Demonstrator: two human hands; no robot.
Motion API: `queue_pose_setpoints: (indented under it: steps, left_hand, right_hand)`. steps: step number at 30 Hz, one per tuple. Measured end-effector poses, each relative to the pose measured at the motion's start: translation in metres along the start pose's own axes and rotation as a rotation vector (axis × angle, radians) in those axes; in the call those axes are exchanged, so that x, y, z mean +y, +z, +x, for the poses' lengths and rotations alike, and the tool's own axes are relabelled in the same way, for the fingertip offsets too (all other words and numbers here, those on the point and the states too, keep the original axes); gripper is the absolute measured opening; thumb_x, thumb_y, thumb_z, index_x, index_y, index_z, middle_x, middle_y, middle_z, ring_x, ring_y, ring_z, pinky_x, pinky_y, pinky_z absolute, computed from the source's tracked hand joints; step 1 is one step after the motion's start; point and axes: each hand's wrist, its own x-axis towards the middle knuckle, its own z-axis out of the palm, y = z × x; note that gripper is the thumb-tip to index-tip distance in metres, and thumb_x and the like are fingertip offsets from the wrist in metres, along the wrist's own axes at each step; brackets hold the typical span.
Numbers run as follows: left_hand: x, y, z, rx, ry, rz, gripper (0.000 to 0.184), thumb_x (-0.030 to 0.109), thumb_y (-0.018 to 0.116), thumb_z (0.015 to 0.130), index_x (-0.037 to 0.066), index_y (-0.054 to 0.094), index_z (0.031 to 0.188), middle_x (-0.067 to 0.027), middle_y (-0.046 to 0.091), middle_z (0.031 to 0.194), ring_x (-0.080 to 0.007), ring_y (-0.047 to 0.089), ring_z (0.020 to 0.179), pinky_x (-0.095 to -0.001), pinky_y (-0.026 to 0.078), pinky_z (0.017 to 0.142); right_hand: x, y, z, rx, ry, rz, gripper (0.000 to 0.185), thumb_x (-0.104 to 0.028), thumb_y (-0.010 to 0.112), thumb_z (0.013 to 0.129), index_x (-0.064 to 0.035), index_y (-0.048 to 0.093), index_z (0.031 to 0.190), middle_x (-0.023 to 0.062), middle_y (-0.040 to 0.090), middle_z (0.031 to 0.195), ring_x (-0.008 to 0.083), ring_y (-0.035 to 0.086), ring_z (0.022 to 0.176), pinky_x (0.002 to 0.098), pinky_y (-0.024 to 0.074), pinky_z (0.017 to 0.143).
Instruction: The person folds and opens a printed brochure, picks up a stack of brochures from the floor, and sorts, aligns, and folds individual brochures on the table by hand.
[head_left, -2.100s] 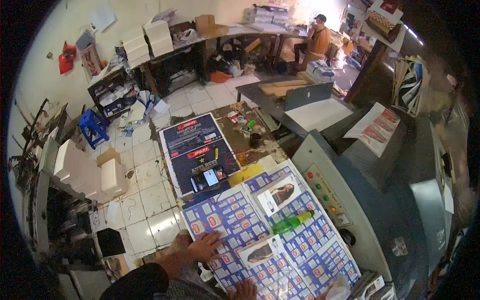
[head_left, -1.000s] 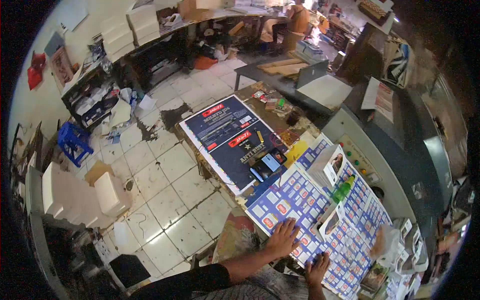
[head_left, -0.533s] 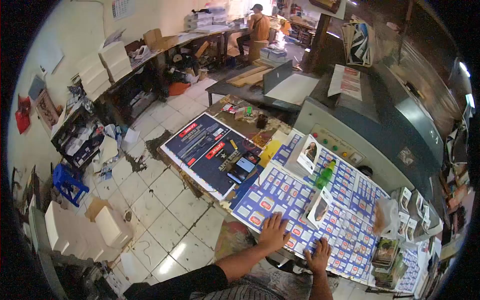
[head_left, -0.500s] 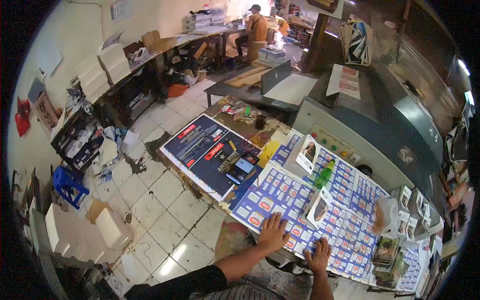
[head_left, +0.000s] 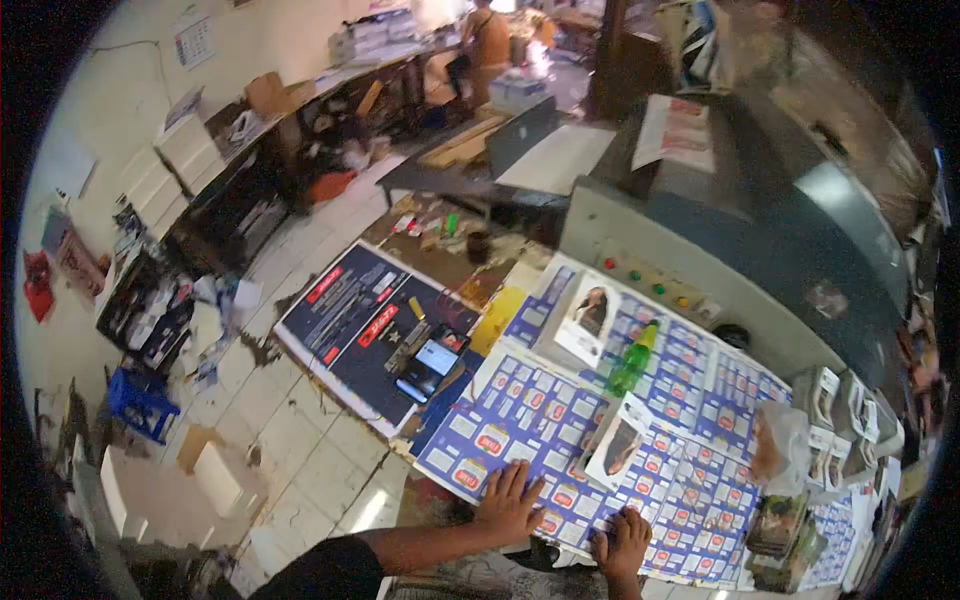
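Your left hand [head_left: 510, 505] and right hand [head_left: 625, 543] lie open, fingers spread, on the blue printed sheet [head_left: 552, 432] by its near edge. Looks thin, slick, easily creased; best pinched at 2 corners.

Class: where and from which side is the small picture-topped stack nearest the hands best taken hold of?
Probably by both long sides of the stack, about mid-length, coming down from above and the near edge: it is block-shaped with long, straight sides, and the green bottle is close to its far end.
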Motion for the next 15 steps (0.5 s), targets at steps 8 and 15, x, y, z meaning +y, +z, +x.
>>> queue_pose_setpoints:
  steps: [8,15]
  left_hand:
    - [0.001,-0.002,0.002,-0.24,-0.068,-0.004,0.061,0.049,0.053,0.091,0.01,0.052,0.139,-0.0261,0.032,0.153,-0.0409,0.029,0.142,-0.0618,0.024,0.11]
    - [0.007,-0.004,0.004,-0.363,-0.106,-0.034,0.061,0.046,0.045,0.1,0.007,0.04,0.148,-0.0277,0.019,0.158,-0.042,0.014,0.148,-0.064,0.015,0.114]
  right_hand:
    - [0.005,0.005,-0.004,-0.095,0.028,0.025,0.042,-0.035,0.054,0.09,-0.004,0.055,0.119,0.0225,0.055,0.131,0.0408,0.048,0.127,0.0576,0.0301,0.107]
    - [0.011,0.009,-0.007,-0.092,0.006,-0.02,0.043,-0.034,0.053,0.092,-0.0023,0.055,0.121,0.0236,0.053,0.135,0.0408,0.047,0.129,0.0591,0.03,0.109]
